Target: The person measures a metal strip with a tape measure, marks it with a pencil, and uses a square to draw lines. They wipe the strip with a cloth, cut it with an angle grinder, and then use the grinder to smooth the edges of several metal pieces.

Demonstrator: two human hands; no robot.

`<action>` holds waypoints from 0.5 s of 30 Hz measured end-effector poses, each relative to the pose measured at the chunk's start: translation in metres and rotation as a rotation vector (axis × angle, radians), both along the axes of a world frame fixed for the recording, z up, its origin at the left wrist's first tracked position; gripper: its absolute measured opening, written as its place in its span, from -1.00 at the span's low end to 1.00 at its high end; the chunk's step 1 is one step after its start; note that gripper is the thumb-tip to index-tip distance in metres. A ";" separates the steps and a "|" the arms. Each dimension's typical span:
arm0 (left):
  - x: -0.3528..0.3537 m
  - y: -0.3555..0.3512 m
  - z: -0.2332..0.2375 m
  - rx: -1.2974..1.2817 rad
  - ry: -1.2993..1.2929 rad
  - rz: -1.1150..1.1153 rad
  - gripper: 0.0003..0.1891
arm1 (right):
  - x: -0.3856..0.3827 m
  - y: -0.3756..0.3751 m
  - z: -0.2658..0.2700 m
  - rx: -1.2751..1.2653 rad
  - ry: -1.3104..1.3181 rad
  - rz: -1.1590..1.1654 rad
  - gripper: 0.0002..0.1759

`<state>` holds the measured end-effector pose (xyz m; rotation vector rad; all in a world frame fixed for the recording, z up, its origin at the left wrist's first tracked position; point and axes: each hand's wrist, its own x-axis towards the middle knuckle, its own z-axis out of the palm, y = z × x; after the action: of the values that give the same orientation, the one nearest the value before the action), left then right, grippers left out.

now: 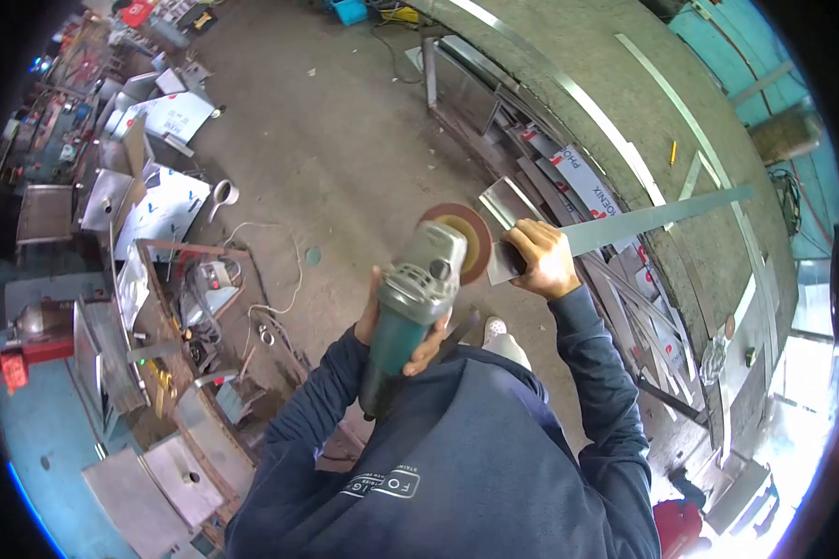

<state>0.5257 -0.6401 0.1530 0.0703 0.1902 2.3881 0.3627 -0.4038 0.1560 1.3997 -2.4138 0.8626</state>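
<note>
My left hand (425, 348) is wrapped round the green body of an angle grinder (406, 296), which is held up in front of my chest. Its reddish-brown disc (478, 244) faces the end of a long flat metal strip (662, 216). My right hand (543, 261) grips this strip near its near end, fingers curled over it. From there the strip runs right, over the edge of the workbench (569, 28). Just beyond my right hand is a short shiny metal channel piece (511, 202). The disc's rim is close to the strip's end.
Under the bench lie stacked metal offcuts (578, 182), some with printed film. Thin metal strips (667, 88) and a yellow pencil (673, 153) rest on top. At left, a rusty frame (182, 247), sheet metal (163, 210) and a white cord (294, 270) occupy the floor.
</note>
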 end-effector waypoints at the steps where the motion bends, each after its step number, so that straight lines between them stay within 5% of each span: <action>1: -0.001 0.001 -0.001 -0.002 -0.033 -0.037 0.13 | 0.002 -0.001 0.001 -0.005 0.000 -0.004 -0.53; 10: -0.025 -0.001 -0.013 -0.077 0.066 -0.138 0.15 | 0.009 0.004 0.015 -0.043 0.033 -0.042 -0.51; 15: -0.055 -0.012 -0.010 -0.044 0.071 -0.024 0.15 | 0.007 0.019 0.049 -0.137 0.041 -0.087 -0.68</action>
<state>0.4706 -0.6518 0.1431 0.1360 0.2733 2.3580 0.3694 -0.3852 0.2046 1.2419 -2.3185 0.9479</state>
